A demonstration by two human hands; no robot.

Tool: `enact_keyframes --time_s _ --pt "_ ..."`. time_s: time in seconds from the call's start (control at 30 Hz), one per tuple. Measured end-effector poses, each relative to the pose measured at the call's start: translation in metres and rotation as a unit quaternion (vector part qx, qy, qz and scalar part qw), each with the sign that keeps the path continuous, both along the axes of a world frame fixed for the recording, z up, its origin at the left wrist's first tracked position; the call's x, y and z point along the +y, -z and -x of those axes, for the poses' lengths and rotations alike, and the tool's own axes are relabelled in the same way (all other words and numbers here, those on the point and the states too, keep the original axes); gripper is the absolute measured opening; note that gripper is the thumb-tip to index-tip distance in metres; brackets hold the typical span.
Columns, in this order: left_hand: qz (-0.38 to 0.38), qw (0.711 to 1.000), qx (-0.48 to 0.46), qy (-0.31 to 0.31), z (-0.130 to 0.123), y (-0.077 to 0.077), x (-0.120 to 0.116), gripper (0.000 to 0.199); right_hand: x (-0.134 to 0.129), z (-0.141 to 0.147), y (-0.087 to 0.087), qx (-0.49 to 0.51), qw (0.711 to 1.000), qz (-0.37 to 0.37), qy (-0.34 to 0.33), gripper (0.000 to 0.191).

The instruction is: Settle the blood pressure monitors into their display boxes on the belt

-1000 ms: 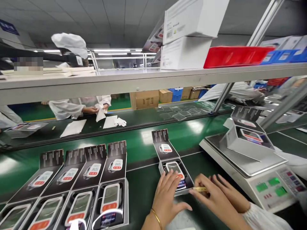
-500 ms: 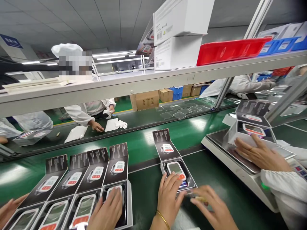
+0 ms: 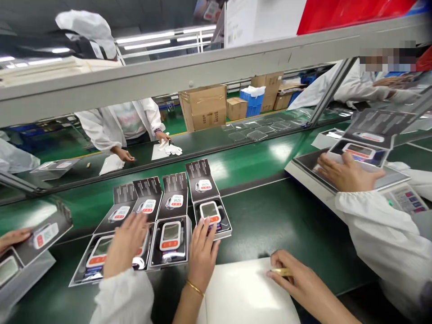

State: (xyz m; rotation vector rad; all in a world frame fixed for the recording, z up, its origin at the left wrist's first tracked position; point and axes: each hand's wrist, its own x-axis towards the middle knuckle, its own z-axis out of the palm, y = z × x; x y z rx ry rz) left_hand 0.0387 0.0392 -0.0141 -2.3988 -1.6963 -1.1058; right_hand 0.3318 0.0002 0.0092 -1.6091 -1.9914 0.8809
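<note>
An open black box point(image 3: 209, 216) on the green conveyor belt holds a white blood pressure monitor point(image 3: 209, 212), with its printed lid point(image 3: 200, 186) standing behind it. My left hand point(image 3: 202, 254), wearing a gold bangle, has its fingertips at the box's front edge and holds nothing. My right hand point(image 3: 293, 274) grips a gold pen point(image 3: 281, 272) above a white sheet point(image 3: 246, 292). Beside my left hand, a co-worker's hand point(image 3: 124, 243) lies over a row of similar boxes point(image 3: 170, 236). Another co-worker's hand point(image 3: 347, 173) rests on a box on a scale point(image 3: 303, 166).
A grey shelf point(image 3: 168, 76) crosses the view overhead, with support posts at the right. Beyond it, a second belt point(image 3: 209, 146) carries clear plastic trays point(image 3: 256, 132) and white gloves. Cardboard cartons point(image 3: 202, 108) are stacked farther back. Co-workers in white stand around.
My right hand has moved away from the box to above the white sheet, with the pen still in it. The box now sits against the row, and the view has tilted.
</note>
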Motion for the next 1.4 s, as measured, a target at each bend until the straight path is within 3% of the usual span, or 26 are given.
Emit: enact_keyframes --time_s 0.07,0.2,0.27,0.37,0.5,0.6,0.67,0.73,0.87,0.93,1.1,1.27,1.33,1.4 --pt "-0.008 0.998 0.050 0.042 -0.002 0.002 -0.022 0.058 -0.016 0.007 0.011 -0.032 0.999 0.021 -0.021 0.011" --pt "0.039 0.968 0.127 0.214 -0.013 0.008 -0.052 0.046 -0.033 0.023 0.035 -0.103 0.994 -0.006 -0.032 0.015" --pt "0.078 0.965 0.129 0.215 -0.017 0.011 -0.055 0.044 -0.037 0.030 0.040 -0.132 0.989 -0.039 -0.048 0.018" --pt "0.093 0.967 0.127 0.200 -0.019 0.014 -0.053 0.057 -0.043 0.041 0.042 -0.153 0.982 -0.072 -0.088 0.024" --pt "0.085 0.968 0.126 0.199 -0.017 0.016 -0.052 0.066 -0.048 0.053 0.041 -0.158 0.980 -0.053 -0.105 0.025" --pt "0.082 0.966 0.142 0.202 -0.014 0.019 -0.055 0.069 -0.045 0.050 0.030 -0.078 0.988 0.030 -0.133 0.023" --pt "0.062 0.967 0.150 0.197 -0.013 0.022 -0.056 0.068 -0.039 0.037 0.016 0.024 0.983 0.088 -0.160 0.026" --pt "0.023 0.973 0.125 0.191 -0.019 0.022 -0.054 0.061 -0.030 0.017 -0.002 0.105 0.979 0.103 -0.144 0.028" --pt "-0.030 0.983 0.035 0.179 -0.055 0.007 -0.035 0.049 -0.002 -0.026 -0.037 0.110 0.994 0.015 0.025 0.030" --pt "-0.017 0.987 0.023 0.157 -0.080 -0.007 -0.016 0.055 0.018 -0.040 -0.045 0.092 0.993 -0.032 0.061 0.028" --pt "0.011 0.993 -0.014 0.117 -0.120 -0.023 0.033 0.093 0.068 -0.045 -0.039 -0.022 0.991 -0.128 0.013 0.026" --pt "-0.009 0.993 0.028 0.111 -0.121 -0.026 0.051 0.044 0.092 -0.042 -0.026 -0.126 0.962 -0.237 -0.056 0.013" --pt "-0.026 0.995 0.032 0.091 -0.121 -0.030 0.050 0.034 0.090 -0.043 -0.025 -0.135 0.943 -0.297 -0.067 0.004" --pt "-0.031 0.995 0.033 0.083 -0.123 -0.031 0.047 0.031 0.081 -0.043 -0.023 -0.108 0.940 -0.320 -0.036 0.009"
